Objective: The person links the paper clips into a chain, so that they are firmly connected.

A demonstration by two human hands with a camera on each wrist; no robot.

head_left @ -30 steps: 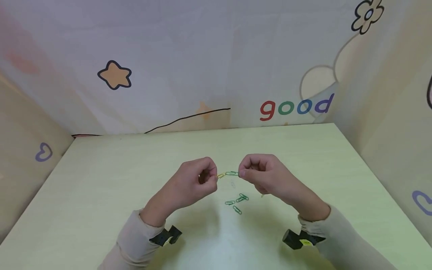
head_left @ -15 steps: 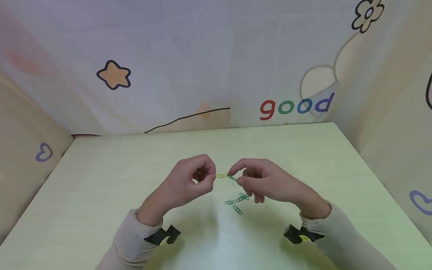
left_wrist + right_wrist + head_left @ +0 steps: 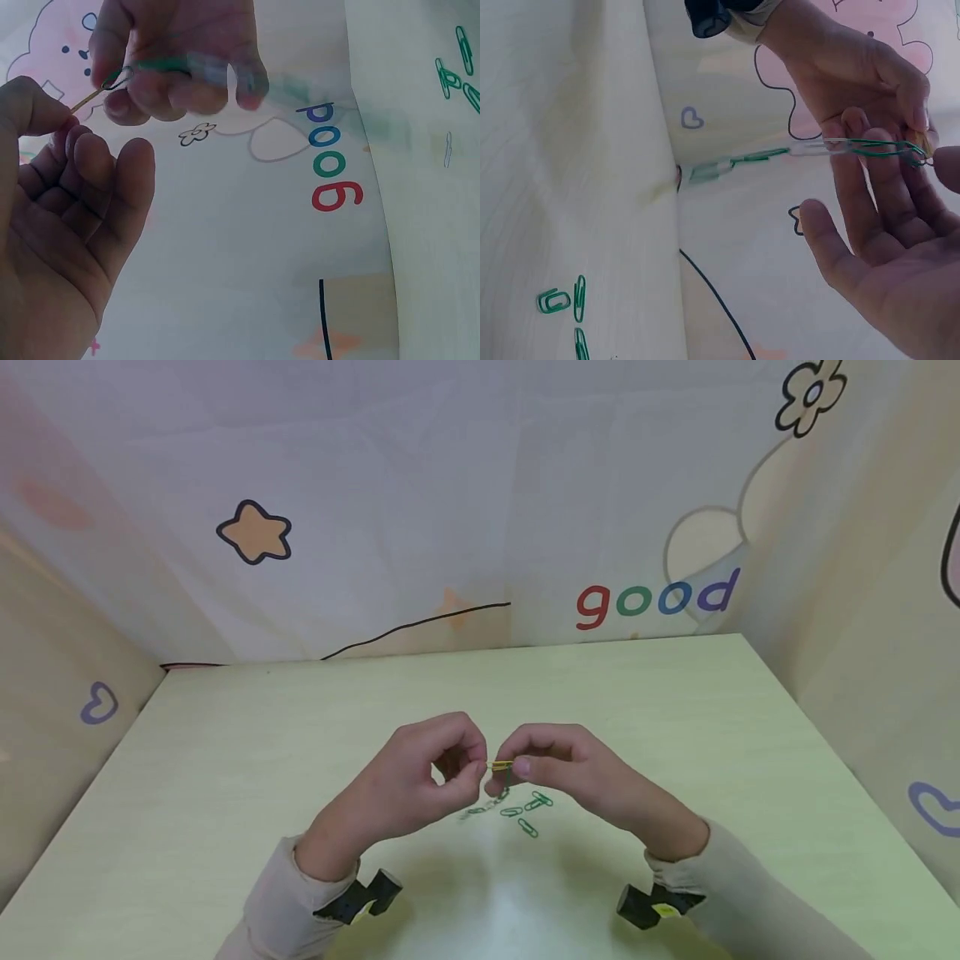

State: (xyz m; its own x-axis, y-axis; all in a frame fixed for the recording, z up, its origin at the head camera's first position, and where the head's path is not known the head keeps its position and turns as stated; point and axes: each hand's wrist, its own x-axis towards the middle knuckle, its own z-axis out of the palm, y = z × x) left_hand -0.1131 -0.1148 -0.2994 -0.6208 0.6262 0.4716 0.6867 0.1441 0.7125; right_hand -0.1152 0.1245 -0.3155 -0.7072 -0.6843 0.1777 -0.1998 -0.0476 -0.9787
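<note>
Moved since half a second ago: right hand point(image 3: 585, 768), now drawn in beside left hand point(image 3: 427, 772); the green clip that ran between them now hangs below.

Left hand: thumb and forefinger pinching one end of the yellow paper clip point(image 3: 501, 766); other fingers loosely bent.

Right hand: thumb and forefinger pinching the clip's opposite end, at its joint with the chain; other fingers spread, loosely bent.

Yellow paper clip: one, between the hands, above the pale green table point(image 3: 247, 760).

Chain point(image 3: 759, 157): green and clear clips in a line from the yellow clip, trailing towards 7 o'clock in the head view; lower end blurred, contact with the table not determinable.

Loose green clips point(image 3: 528, 827): four, on the table at 5 o'clock from the hands, two overlapping.

Clear clip point(image 3: 448, 150): one, on the table, near the green ones.

Wrist cameras: black, two; left point(image 3: 384, 891) at 7 o'clock, right point(image 3: 637, 907) at 4 o'clock.

Backdrop: printed star point(image 3: 255, 532) at 10 o'clock; coloured word "good" point(image 3: 633, 601) between 1 and 2 o'clock.
</note>
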